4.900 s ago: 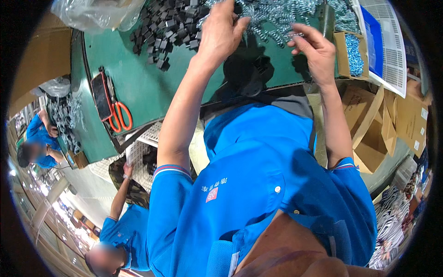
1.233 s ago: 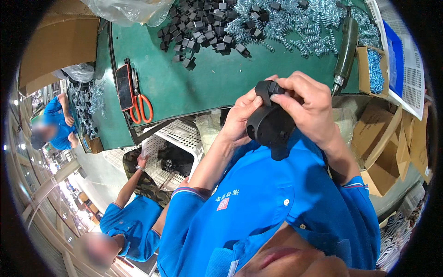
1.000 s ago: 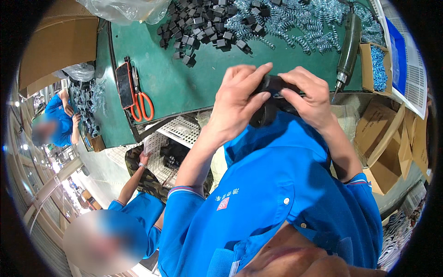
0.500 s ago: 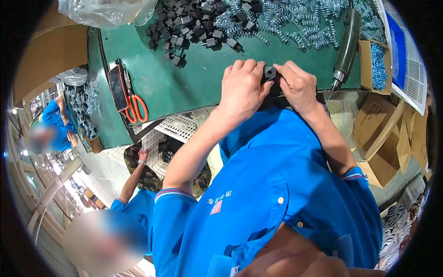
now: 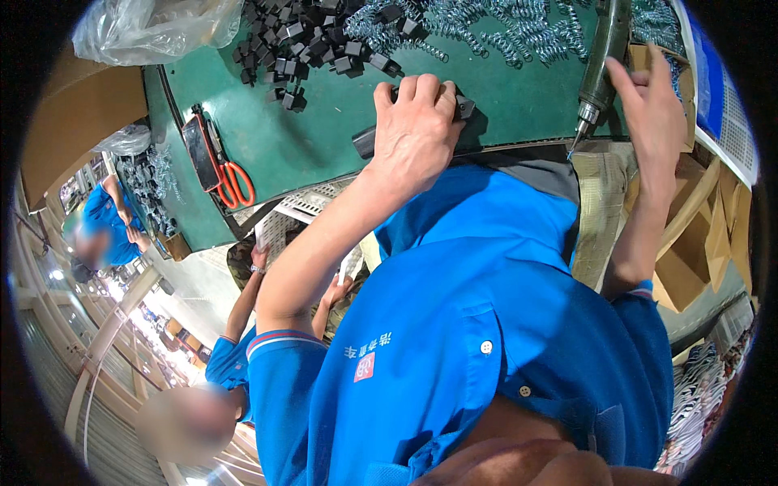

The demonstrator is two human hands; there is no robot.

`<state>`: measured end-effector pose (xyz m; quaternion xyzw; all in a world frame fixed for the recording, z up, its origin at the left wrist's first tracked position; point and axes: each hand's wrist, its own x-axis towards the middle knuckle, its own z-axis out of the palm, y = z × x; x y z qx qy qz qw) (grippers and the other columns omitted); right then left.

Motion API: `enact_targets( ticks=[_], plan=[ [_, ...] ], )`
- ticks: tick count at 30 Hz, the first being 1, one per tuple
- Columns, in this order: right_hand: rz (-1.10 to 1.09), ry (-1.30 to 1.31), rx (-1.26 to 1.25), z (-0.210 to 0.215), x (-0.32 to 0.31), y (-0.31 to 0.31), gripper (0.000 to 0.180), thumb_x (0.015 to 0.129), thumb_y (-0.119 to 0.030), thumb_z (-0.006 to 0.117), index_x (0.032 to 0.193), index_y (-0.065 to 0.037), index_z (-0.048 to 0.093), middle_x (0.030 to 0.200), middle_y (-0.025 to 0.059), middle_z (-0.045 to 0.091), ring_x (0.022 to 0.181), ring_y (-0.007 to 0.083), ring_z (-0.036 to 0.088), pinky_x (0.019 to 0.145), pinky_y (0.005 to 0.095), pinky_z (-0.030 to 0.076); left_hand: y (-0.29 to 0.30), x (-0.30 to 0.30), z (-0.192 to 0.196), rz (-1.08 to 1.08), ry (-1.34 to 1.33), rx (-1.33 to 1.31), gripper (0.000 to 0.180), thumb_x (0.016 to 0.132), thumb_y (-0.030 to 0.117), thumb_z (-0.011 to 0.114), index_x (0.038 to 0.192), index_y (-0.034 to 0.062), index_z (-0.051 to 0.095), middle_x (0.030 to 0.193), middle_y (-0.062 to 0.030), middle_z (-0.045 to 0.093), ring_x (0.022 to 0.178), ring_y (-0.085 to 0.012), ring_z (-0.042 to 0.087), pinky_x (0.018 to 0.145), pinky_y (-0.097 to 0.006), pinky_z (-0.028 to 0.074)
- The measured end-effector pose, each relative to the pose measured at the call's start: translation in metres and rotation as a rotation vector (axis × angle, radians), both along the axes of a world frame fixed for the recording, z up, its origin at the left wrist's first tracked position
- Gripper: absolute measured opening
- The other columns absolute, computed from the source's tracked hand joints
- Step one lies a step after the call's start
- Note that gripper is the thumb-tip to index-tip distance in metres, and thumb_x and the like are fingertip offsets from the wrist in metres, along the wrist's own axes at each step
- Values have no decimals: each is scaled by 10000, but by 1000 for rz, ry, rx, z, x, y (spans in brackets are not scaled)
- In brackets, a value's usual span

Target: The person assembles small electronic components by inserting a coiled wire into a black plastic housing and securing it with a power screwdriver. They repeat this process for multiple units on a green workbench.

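Note:
My left hand (image 5: 417, 125) is closed over a dark, bar-shaped part (image 5: 365, 144) at the front edge of the green workbench. Both ends of this part stick out past my hand; its middle is hidden under my fingers. My right hand (image 5: 655, 113) is raised at the right, thumb and fingers apart, with nothing visible in it. Beside it lies a dark green electric screwdriver (image 5: 602, 73), its bit pointing toward me. A small cardboard box (image 5: 638, 57) sits behind my right hand, mostly covered by it.
Black plastic blocks (image 5: 292, 49) and metal springs (image 5: 519, 32) lie heaped at the back of the bench. Orange-handled scissors (image 5: 235, 185) rest at the left. A clear plastic bag (image 5: 146, 32) hangs at the far left. Two co-workers in blue are at the left.
My right hand has left the dark part and moved right, to the screwdriver and small box. My left hand now holds the part lying crosswise on the bench edge.

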<state>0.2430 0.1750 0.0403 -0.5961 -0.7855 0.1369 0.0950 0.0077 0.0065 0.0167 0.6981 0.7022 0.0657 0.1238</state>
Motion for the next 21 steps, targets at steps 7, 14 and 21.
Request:
enact_targets(
  ticks=[7,14,21],
  plan=[
    [3,-166,-7,-34,-26,20,883,801,-501,685,1434,1,329,1078,270,654,975,427,645,818,466,502,-2,5,-6,25,-11,46,462,761,207,729,1174,39,609,1052,-93,563,1028,-284,527,886,-452,374],
    [-44,1057,-265,-29,-5,3,335,807,-90,667,1105,41,588,914,84,669,791,131,633,698,271,507,9,7,1,-53,163,-124,333,791,233,689,1062,42,648,1028,-91,572,985,-272,554,825,-467,411],
    [159,1483,-72,27,-41,-11,429,846,-154,605,1173,105,505,961,252,608,850,290,597,791,387,495,3,2,-6,-20,79,-24,377,785,238,705,1103,46,641,1030,-80,571,1008,-267,546,856,-460,382]
  ],
)
